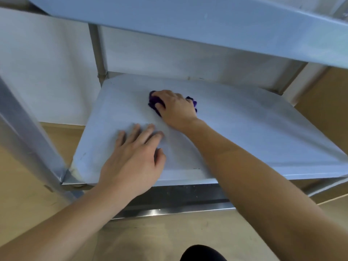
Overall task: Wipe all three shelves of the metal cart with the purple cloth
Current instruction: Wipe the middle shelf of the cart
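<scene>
The metal cart's middle shelf (254, 132) fills the centre of the head view, a flat steel sheet. My right hand (176, 108) presses the bunched purple cloth (154, 101) against that shelf near its middle-back; only the cloth's edges show around the fingers. My left hand (135, 157) lies flat on the shelf's front-left part, fingers spread, holding nothing. The upper shelf (207, 21) overhangs at the top of the view. A strip of the lower shelf (178, 194) shows under the middle shelf's front edge.
A steel corner post (28, 132) runs down the left side, another post (97, 51) stands at the back left. A white wall (47, 72) is behind the cart. Tan floor (169, 238) lies in front, with a dark shape (203, 254) at the bottom edge.
</scene>
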The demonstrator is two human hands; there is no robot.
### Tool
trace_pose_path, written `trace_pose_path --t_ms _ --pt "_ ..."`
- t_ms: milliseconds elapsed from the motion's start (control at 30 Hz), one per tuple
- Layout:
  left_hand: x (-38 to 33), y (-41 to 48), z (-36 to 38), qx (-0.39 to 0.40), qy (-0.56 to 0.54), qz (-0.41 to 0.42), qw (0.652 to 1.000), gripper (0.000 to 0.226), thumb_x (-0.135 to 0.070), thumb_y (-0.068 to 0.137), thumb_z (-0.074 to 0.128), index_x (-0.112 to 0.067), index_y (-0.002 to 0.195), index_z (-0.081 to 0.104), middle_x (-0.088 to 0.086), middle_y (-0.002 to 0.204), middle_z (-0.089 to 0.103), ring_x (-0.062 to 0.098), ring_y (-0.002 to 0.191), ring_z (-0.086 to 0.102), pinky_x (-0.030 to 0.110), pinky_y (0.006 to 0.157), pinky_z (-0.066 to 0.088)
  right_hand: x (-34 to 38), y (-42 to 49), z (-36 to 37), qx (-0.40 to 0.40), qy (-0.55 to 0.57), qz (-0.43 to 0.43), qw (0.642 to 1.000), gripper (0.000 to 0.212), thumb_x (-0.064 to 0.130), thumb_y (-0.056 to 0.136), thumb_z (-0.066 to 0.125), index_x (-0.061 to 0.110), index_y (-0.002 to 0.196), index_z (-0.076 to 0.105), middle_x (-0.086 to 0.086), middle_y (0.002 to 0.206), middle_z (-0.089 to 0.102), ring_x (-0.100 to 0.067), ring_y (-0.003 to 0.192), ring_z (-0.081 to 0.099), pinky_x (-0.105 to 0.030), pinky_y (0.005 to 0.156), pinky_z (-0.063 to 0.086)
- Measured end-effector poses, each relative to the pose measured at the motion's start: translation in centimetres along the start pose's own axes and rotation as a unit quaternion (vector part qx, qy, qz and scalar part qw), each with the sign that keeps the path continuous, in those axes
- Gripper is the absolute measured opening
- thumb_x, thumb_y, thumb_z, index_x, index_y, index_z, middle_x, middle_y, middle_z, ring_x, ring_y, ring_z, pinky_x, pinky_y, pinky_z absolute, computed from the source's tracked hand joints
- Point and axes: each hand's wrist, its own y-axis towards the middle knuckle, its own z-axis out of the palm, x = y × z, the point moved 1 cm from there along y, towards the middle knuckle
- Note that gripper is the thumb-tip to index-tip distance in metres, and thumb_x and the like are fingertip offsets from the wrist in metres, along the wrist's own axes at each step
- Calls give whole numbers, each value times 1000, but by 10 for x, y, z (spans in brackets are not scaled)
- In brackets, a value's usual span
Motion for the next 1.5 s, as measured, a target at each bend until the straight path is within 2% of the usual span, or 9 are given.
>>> trace_pose_path --t_ms 100,300,433,667,767,1000,1133,1333,1500 --pt "1 -2 0 5 -5 3 1000 61 -47 90 10 -30 145 32 -7 159 23 21 147 14 48 120 12 -33 -4 -11 -14 -7 -5 1000 38 46 98 39 41 134 46 9 143 50 -25 123 53 -44 102 37" --pt "-4 0 -5 6 12 16 1000 59 -43 91 12 -25 144 31 -3 158 23 25 147 14 50 119 12 -154 -1 -41 -24 -30 264 964 36 45 96 38 41 130 46 -4 137 54 -34 120 52 -50 99 33" --pt "-6 -1 -3 3 26 19 999 54 -41 95 17 -23 144 33 -3 157 25 27 146 16 53 119 13 -128 30 -29 -40 -3 331 943 33 42 92 41 32 120 55 -10 125 60 -36 115 54 -47 96 32" --pt "-7 0 -3 11 38 19 999 55 -38 93 16 -26 144 33 -6 156 26 26 146 18 53 117 15 17 57 9 34 60 -43 997 35 40 95 46 39 130 52 6 135 57 -25 118 57 -45 98 44" --pt "-5 -2 -5 11 28 17 999 58 -40 92 14 -27 146 32 -7 157 25 24 146 17 51 118 15 -8 56 3 31 81 -51 995 38 41 96 48 39 134 50 11 139 54 -19 125 54 -41 104 41" --pt "-6 0 -5 11 21 17 1000 69 -45 87 1 -27 147 31 -8 158 23 23 147 15 50 120 12 -169 36 -41 -45 -4 255 966 32 46 94 43 40 123 52 -6 127 61 -35 115 56 -48 99 39" --pt "-6 4 -2 9 12 17 1000 68 -46 87 2 -27 146 30 -8 157 23 24 147 14 51 120 11 -172 59 -38 -19 12 340 940 31 37 94 44 27 122 54 -13 123 59 -39 111 54 -48 100 39" --pt "-7 3 0 0 7 11 1000 63 -44 89 9 -27 143 38 -10 153 32 25 145 21 53 118 16 -29 104 5 0 39 70 997 33 42 93 48 34 123 57 -2 132 59 -32 119 57 -45 98 45" --pt "-4 0 -2 -2 1 14 1000 61 -44 90 12 -28 143 38 -9 154 32 24 146 21 53 118 17 34 102 20 69 142 -150 976 35 35 97 50 34 132 52 8 135 57 -19 120 54 -40 101 43"
